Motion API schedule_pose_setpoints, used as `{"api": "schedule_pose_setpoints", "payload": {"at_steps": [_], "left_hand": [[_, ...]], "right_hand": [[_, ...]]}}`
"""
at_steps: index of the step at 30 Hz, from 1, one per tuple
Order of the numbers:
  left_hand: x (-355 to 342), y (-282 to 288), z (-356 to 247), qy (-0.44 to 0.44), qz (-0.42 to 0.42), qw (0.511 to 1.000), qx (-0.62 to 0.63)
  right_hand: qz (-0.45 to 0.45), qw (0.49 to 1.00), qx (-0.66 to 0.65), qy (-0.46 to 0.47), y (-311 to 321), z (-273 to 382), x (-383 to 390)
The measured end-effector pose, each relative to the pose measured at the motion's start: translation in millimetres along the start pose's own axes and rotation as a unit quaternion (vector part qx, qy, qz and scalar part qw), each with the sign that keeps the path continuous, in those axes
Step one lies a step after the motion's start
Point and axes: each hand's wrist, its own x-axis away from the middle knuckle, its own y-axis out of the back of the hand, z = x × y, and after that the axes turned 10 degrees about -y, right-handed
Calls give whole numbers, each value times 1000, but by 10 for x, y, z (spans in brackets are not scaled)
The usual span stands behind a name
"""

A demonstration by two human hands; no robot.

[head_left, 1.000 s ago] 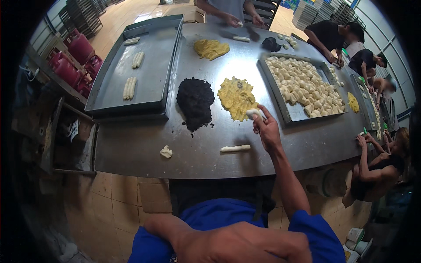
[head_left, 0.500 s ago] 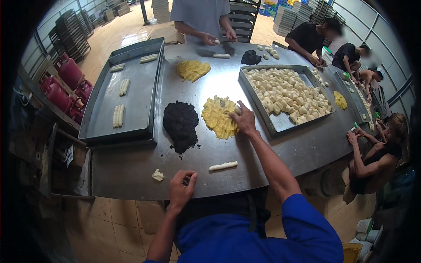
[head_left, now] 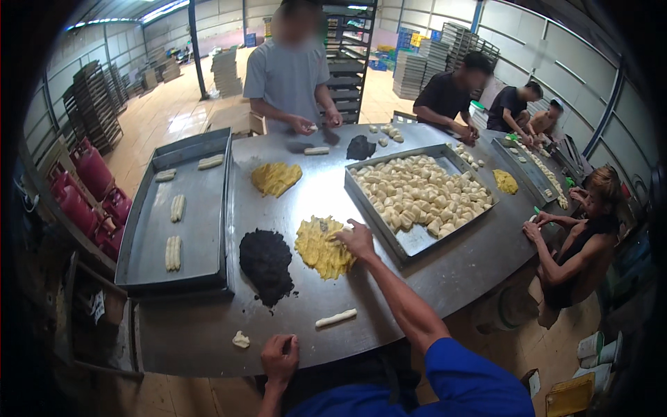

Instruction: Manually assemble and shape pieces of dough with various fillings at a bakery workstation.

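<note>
My right hand [head_left: 356,240] reaches onto the yellow paste [head_left: 316,257] on the steel table [head_left: 180,333], its fingers closed on a pale dough piece, partly hidden. My left hand [head_left: 280,358] rests curled at the table's near edge; whatever is inside it is hidden. Between them lies a white dough roll [head_left: 335,317], and left of my left hand a small dough scrap [head_left: 240,339]. A black paste heap [head_left: 266,264] is left of the yellow one. To the right, a tray [head_left: 472,221] holds several dough pieces.
A steel tray [head_left: 221,208] with several dough rolls stands left. Beyond are another yellow mound [head_left: 274,179] and a dark lump [head_left: 361,147]. A person in grey [head_left: 285,90] works opposite; several co-workers [head_left: 577,243] line the right side. Pink gas cylinders [head_left: 90,174] stand left.
My right hand has moved onto the yellow paste with the dough. My left hand has come to the table's edge. The view has tilted up toward the room.
</note>
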Motion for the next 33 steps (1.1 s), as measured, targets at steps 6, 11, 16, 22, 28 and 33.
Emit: {"api": "schedule_pose_setpoints", "payload": {"at_steps": [6, 11, 16, 22, 28, 33], "left_hand": [[63, -84, 146, -12, -5, 1000, -18], [35, -91, 63, -22, -13, 999, -31], [59, -53, 65, -1, -12, 1000, -25], [33, -106, 49, -3, -6, 1000, -26], [44, -104, 64, -18, -21, 999, -29], [73, -149, 148, -20, -18, 999, -26]], "right_hand": [[-27, 997, 69, 30, -262, 65, -82], [-16, 997, 49, 56, -215, 97, 2], [-30, 997, -30, 65, -114, 306, 115], [-46, 972, 79, 215, -49, 93, 145], [17, 956, 191, 223, -46, 124, 276], [88, 950, 221, 205, 11, 206, 325]]}}
